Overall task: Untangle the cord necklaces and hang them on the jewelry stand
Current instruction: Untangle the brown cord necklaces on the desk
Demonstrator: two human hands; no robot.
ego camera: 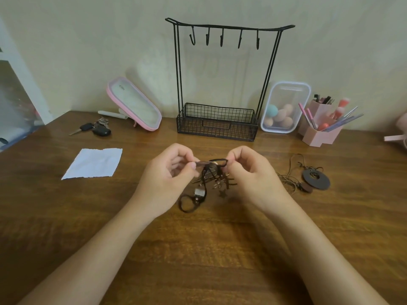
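Observation:
A tangle of dark brown cord necklaces (210, 172) with small pendants hangs between my hands, just above the wooden table (198, 249). My left hand (167, 175) pinches the cords at the left end and my right hand (248, 170) pinches a cord loop at the right end. A loop of cord and a small square pendant trail down onto the table. Another necklace (312, 178) with a dark round disc pendant lies on the table to the right, apart from my hands. The black wire jewelry stand (220, 84) stands at the back, its several hooks bare.
A pink-framed mirror (134, 104), car keys (97, 128) and a white paper sheet (93, 162) lie to the left. Right of the stand are a clear box of makeup sponges (284, 108) and a pink holder of brushes (323, 126). The wall is directly behind the stand.

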